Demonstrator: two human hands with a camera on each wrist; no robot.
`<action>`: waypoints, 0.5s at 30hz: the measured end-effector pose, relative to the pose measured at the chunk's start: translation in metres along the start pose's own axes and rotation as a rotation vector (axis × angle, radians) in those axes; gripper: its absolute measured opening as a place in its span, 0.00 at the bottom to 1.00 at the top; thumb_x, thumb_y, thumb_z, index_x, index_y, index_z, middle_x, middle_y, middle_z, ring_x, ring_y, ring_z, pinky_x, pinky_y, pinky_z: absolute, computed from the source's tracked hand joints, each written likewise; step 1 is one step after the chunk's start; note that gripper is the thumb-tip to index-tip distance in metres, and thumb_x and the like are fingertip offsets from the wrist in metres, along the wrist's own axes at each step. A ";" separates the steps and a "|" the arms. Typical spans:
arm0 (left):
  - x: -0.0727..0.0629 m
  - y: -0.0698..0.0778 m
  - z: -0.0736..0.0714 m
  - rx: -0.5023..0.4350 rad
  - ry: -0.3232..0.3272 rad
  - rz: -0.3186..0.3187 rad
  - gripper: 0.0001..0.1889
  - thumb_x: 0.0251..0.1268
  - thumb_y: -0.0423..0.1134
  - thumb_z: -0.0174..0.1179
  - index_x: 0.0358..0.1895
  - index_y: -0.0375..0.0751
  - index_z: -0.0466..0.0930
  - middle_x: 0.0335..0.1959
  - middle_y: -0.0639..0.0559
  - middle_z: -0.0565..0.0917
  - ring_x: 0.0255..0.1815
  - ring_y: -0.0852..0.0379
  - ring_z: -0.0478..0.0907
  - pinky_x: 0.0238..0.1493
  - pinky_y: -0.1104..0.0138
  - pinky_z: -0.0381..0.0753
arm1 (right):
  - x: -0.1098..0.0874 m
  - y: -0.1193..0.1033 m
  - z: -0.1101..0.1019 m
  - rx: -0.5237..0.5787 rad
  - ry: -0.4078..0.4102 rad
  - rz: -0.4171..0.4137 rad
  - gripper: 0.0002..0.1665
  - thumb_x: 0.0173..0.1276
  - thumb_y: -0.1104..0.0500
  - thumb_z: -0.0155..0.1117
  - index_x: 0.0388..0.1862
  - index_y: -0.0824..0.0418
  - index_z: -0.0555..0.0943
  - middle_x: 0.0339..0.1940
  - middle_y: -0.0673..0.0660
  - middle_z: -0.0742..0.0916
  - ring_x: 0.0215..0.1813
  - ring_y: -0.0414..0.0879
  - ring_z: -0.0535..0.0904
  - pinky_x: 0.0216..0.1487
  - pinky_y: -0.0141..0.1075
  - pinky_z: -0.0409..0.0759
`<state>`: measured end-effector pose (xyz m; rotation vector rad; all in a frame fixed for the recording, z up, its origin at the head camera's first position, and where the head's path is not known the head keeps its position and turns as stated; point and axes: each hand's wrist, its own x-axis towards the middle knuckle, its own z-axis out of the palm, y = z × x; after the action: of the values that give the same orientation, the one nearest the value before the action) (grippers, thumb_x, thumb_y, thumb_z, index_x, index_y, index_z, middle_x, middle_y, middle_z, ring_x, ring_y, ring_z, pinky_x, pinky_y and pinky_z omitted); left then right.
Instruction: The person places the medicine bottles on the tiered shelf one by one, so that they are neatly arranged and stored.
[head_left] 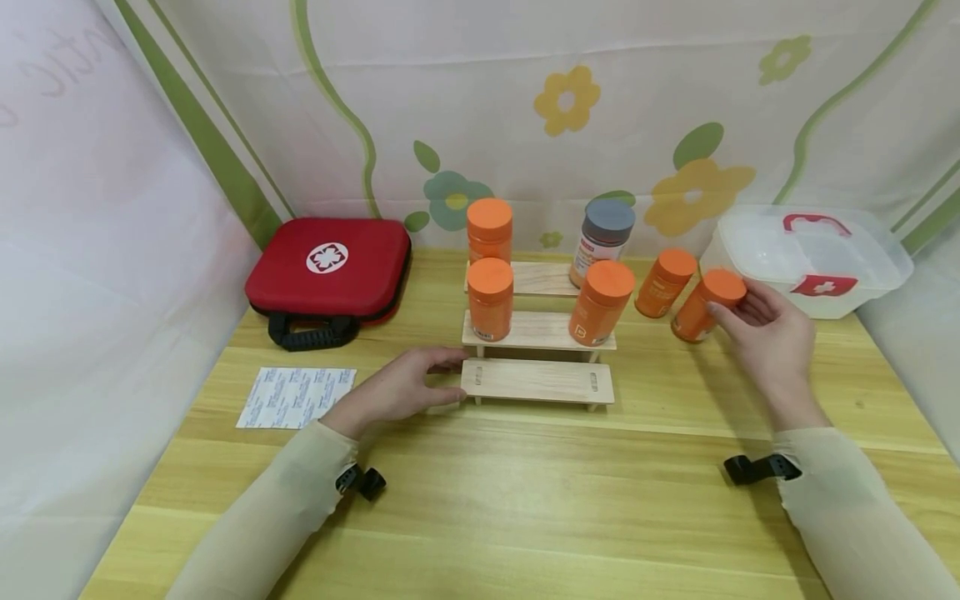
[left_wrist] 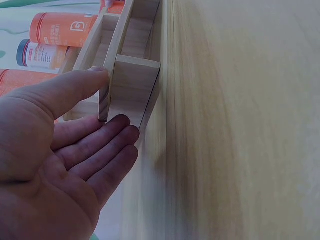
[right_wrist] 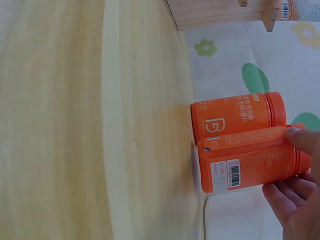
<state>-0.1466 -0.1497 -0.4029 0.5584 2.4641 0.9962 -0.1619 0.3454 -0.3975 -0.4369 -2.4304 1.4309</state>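
Right hand (head_left: 776, 337) grips the rightmost orange bottle (head_left: 696, 315). Left hand (head_left: 401, 382), fingers extended, touches the rack (head_left: 536, 381). Surface (head_left: 562, 508) spreads in front.

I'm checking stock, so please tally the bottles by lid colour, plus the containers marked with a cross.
Orange cylindrical bottles with orange lids: 5
Cylindrical bottle with a grey-blue lid: 1
Red rounded-corner case: 1
Translucent plastic box: 1
Total: 8
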 end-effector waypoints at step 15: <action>-0.001 0.002 -0.001 0.004 0.001 0.014 0.34 0.73 0.45 0.73 0.78 0.44 0.75 0.73 0.47 0.82 0.74 0.47 0.78 0.78 0.47 0.76 | -0.031 -0.015 -0.021 -0.001 -0.019 -0.007 0.43 0.69 0.50 0.80 0.80 0.55 0.75 0.73 0.48 0.85 0.52 0.17 0.81 0.52 0.12 0.79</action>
<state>-0.1453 -0.1493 -0.4007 0.5769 2.4673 0.9974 -0.1270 0.3429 -0.3777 -0.4170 -2.4456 1.4371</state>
